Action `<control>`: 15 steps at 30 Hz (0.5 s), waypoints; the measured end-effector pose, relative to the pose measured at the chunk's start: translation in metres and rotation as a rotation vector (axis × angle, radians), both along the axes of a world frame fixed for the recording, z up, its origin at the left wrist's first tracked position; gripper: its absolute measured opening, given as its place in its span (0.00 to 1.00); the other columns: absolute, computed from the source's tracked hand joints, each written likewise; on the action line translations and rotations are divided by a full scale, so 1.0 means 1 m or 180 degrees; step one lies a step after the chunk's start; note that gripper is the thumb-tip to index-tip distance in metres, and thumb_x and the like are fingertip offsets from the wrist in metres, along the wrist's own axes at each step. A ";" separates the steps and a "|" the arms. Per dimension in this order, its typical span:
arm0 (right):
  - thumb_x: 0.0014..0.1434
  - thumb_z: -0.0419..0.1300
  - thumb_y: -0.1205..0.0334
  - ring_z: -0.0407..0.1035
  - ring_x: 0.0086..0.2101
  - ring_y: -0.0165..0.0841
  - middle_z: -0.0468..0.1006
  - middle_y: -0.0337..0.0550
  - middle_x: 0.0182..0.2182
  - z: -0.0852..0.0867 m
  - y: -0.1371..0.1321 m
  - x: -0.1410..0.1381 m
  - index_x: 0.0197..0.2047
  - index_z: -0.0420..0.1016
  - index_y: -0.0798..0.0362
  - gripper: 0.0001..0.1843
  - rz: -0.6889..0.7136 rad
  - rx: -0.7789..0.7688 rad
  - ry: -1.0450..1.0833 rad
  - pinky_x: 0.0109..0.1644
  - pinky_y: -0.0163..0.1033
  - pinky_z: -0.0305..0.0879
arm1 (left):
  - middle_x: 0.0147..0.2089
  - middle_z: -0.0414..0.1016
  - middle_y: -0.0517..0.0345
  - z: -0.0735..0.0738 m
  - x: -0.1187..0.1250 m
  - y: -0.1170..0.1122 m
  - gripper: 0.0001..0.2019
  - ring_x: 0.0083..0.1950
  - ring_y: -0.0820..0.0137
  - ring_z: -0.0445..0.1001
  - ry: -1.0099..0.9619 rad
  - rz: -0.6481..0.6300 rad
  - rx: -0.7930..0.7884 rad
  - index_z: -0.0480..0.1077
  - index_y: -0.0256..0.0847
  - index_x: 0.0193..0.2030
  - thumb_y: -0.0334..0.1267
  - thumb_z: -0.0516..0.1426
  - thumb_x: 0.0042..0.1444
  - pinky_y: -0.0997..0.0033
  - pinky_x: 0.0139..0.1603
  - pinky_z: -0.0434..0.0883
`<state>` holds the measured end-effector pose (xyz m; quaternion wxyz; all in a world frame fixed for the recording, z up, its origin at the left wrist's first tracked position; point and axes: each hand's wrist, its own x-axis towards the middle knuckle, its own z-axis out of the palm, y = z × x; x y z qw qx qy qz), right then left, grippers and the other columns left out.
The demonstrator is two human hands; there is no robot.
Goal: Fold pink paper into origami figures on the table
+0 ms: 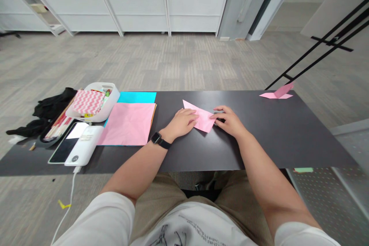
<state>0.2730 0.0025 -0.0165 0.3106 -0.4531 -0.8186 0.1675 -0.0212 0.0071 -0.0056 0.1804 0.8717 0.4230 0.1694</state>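
Note:
A folded piece of pink paper (205, 121) lies on the dark table in front of me, with one pointed corner sticking out to the upper left. My left hand (184, 123), with a black watch on the wrist, presses on its left part and holds it, fingers together. At the right edge of the paper, my right hand (227, 120) grips it between the thumb and the index finger, while its other fingers are bent apart. Parts of the paper under my fingers are hidden.
To the left lie a stack of pink paper (129, 123), blue sheets (138, 97), a white basket (111, 103), a phone (62, 150), and a white power bank (83, 146) with a cable. A folded pink paper shape (278, 94) stands at the table's far right.

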 end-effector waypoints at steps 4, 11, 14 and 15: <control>0.64 0.68 0.62 0.72 0.58 0.49 0.80 0.47 0.58 0.004 -0.003 -0.001 0.47 0.89 0.39 0.11 0.0027 0.0066 -0.0285 0.67 0.62 0.64 | 0.77 0.68 0.50 0.002 0.001 -0.004 0.27 0.79 0.51 0.62 0.0081 0.0014 -0.0109 0.75 0.51 0.70 0.57 0.61 0.68 0.39 0.82 0.50; 0.68 0.66 0.55 0.77 0.49 0.44 0.86 0.44 0.45 0.015 -0.005 -0.008 0.41 0.88 0.40 0.07 0.0239 -0.0022 -0.0335 0.62 0.55 0.63 | 0.78 0.67 0.49 0.007 -0.002 -0.004 0.34 0.80 0.50 0.61 0.0050 -0.0111 -0.0222 0.73 0.51 0.70 0.60 0.68 0.61 0.38 0.83 0.47; 0.70 0.64 0.53 0.77 0.45 0.43 0.86 0.44 0.41 0.015 -0.003 -0.002 0.40 0.86 0.43 0.10 0.0218 -0.0146 -0.0230 0.57 0.52 0.65 | 0.71 0.76 0.50 0.010 -0.004 -0.002 0.24 0.73 0.54 0.70 -0.0183 -0.0084 -0.0213 0.77 0.47 0.63 0.50 0.69 0.63 0.44 0.80 0.55; 0.70 0.64 0.53 0.77 0.44 0.43 0.86 0.45 0.40 0.015 -0.003 -0.001 0.39 0.86 0.43 0.10 0.0200 -0.0173 -0.0201 0.56 0.52 0.66 | 0.69 0.78 0.50 0.010 -0.004 -0.002 0.22 0.71 0.55 0.73 -0.0248 -0.0097 -0.0201 0.78 0.46 0.61 0.48 0.69 0.63 0.46 0.79 0.58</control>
